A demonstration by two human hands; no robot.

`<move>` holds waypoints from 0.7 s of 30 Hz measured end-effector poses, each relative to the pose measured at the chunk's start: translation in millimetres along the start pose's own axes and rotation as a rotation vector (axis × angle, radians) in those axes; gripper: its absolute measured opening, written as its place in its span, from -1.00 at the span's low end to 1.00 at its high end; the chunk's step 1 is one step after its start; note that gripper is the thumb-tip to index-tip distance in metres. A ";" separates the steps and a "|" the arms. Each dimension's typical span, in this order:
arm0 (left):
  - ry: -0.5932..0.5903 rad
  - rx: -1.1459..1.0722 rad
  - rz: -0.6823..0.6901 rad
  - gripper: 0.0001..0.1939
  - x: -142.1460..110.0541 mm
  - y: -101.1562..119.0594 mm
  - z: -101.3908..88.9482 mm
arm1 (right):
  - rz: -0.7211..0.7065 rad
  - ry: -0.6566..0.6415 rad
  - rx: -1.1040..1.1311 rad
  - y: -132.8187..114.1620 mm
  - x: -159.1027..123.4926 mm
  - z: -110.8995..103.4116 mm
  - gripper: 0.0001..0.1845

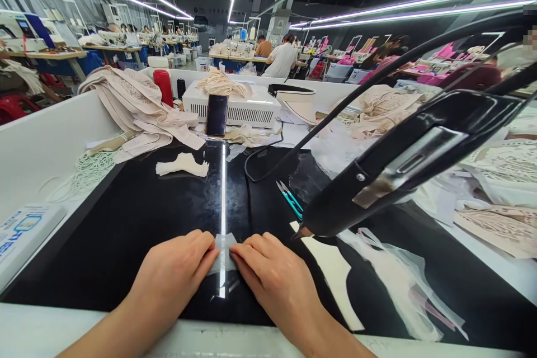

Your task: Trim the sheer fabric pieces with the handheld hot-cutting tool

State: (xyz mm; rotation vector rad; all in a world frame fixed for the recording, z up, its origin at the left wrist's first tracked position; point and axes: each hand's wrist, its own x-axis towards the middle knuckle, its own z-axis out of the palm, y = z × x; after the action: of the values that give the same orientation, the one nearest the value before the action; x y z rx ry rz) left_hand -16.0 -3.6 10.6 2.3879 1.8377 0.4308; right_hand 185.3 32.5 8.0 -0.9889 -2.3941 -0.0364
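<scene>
Between my two hands a small piece of sheer, translucent fabric [226, 241] is stretched over the glossy black work surface [126, 224]. My left hand [176, 263] pinches its left edge between thumb and fingers. At the right edge, my right hand [271, 265] pinches it in the same way. To the right of my right hand lies a cream curved fabric piece [333, 268]. The pointed tip of a black handheld tool [356, 190] hangs over that piece's upper end. Teal thread snips [290, 200] rest just beyond, blades pointing away.
A stack of cream pieces [182, 165] sits farther back. Sheer scraps [390, 279] lie at right. A phone [217, 116] leans on a white vented box [243, 106]. Lace fabric [138, 106] is heaped back left, near a red thread cone [163, 88]. A black cable [268, 170] crosses the surface.
</scene>
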 end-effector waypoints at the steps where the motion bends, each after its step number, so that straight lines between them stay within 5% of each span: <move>1: 0.000 -0.002 0.002 -0.77 -0.1 -0.1 0.0 | 0.002 0.002 -0.001 0.0 -0.1 0.0 -0.76; 12: 0.047 0.061 0.036 -0.72 -0.6 -0.1 -0.4 | 0.016 0.009 -0.001 -1.5 0.5 1.9 -0.78; 21: 0.232 -0.034 0.337 -0.71 0.2 12.3 -4.4 | 0.016 -0.008 0.012 -1.5 0.8 2.1 -0.76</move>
State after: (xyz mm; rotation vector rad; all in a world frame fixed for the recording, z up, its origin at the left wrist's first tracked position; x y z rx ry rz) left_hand -5.8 -7.1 17.9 2.7293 1.4829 0.7921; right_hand 182.9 32.4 6.8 -1.0049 -2.3906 -0.0127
